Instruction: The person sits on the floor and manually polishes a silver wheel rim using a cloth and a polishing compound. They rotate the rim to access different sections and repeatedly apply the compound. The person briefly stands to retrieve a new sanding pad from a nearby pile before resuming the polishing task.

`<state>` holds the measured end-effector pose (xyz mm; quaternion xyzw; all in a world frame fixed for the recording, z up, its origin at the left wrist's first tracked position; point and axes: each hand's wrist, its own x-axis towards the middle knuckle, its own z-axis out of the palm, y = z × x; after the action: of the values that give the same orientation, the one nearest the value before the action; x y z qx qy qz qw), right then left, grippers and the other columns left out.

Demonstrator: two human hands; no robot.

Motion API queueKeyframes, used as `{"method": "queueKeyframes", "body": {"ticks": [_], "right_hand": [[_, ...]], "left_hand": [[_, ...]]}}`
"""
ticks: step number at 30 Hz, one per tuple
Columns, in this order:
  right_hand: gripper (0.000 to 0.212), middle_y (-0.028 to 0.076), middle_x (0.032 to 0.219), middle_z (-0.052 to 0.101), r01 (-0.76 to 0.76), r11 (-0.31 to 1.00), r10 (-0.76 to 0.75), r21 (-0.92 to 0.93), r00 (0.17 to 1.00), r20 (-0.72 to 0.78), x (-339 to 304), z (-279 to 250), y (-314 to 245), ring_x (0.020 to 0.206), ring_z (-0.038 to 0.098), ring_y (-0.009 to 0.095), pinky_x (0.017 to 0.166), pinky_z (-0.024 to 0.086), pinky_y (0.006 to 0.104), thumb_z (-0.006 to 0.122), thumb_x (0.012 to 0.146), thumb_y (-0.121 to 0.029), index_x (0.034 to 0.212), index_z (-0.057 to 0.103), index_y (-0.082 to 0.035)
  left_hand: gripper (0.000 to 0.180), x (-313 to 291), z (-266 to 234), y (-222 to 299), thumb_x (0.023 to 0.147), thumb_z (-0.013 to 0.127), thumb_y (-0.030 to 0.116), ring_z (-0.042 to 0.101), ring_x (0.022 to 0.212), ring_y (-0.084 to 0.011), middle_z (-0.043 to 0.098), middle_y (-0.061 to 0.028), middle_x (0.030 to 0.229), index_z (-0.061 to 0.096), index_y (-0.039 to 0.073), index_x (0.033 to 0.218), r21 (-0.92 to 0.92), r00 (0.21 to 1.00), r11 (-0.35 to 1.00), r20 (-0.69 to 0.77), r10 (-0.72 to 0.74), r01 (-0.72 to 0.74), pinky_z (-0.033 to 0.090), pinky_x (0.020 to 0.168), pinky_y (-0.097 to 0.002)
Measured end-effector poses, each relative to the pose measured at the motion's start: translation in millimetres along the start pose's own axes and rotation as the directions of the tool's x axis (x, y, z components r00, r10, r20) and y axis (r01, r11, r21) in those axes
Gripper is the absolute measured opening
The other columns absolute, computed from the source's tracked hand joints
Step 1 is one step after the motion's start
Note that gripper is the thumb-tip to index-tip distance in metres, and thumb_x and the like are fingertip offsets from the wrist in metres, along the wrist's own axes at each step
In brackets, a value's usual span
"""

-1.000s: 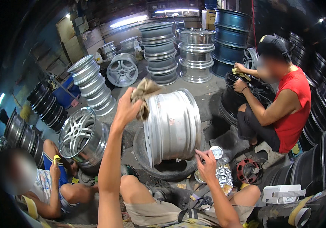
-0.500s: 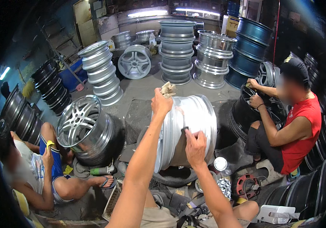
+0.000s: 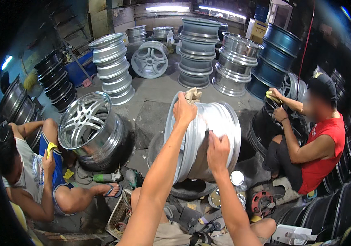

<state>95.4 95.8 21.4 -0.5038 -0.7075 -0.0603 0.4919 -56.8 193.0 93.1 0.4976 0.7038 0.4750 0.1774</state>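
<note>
Head view (clock ref.: centre of silver wheel): the silver wheel stood on edge at mid-frame, over a dark tyre. L hand, approx. 11 o'clock, was closed on a tan cloth at the wheel's upper edge. R hand, approx. 4 o'clock, had partly curled fingers, w/ the index tip at a small dark patch on the wheel; whether it gripped anything couldn't be told. Adj. items: white-topped tin, between 4 & 5 o'clock; green power tool, 8 o'clock; polished spoked wheel, between 9 & 10; grey wheel stack, 12; blue wheel stack, between 1 & 2. Co-worker in red top, approx. 3 o'clock, held a yellow cloth at a black wheel
</note>
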Motion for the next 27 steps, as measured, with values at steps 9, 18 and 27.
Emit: {"method": "queueKeyframes", "body": {"ticks": [9, 18, 27], "right_hand": [[0.019, 0.014, 0.076, 0.048, -0.009, 1.0, 0.009, -0.001, 0.999, 0.039, 3, -2, -3, 0.072, 0.049, 0.03, 0.066, 0.04, 0.0411, 0.062, 0.087, -0.006, 0.105, 0.068, -0.003], [0.019, 0.016, 0.076, 0.049, 0.061, 0.998, -0.062, 0.012, 0.994, 0.093, 12, -10, 8, 0.07, 0.051, 0.032, 0.065, 0.041, 0.0427, 0.061, 0.088, -0.007, 0.104, 0.069, -0.003], [0.019, 0.008, 0.078, 0.05, -0.268, 0.939, 0.221, 0.217, 0.951, 0.217, -68, -97, 27, 0.069, 0.051, 0.018, 0.064, 0.043, 0.0322, 0.061, 0.088, -0.005, 0.105, 0.069, -0.004]], "left_hand": [[0.046, 1, 13, -12, 0.079, 0.063, 0.013, 0.06, 0.103, -0.0425, 0.064, -0.0239, 0.104, 0.047, 0.004, 0.121, -0.023, 0.996, 0.996, -0.024, 0.083, -0.083, 0.046, 0.088, -0.0509], [0.044, 6, 16, -13, 0.08, 0.064, 0.014, 0.058, 0.098, -0.0484, 0.056, -0.0295, 0.108, 0.045, 0.003, 0.118, 0.028, 0.983, 0.983, -0.017, 0.182, -0.181, 0.046, 0.085, -0.0543], [0.018, -14, 9, 2, 0.079, 0.058, 0.008, 0.052, 0.115, -0.032, 0.059, -0.0143, 0.106, 0.065, 0.0, 0.093, 0.597, 0.585, 0.304, 0.355, 0.729, -0.742, 0.041, 0.093, -0.0433]]}}
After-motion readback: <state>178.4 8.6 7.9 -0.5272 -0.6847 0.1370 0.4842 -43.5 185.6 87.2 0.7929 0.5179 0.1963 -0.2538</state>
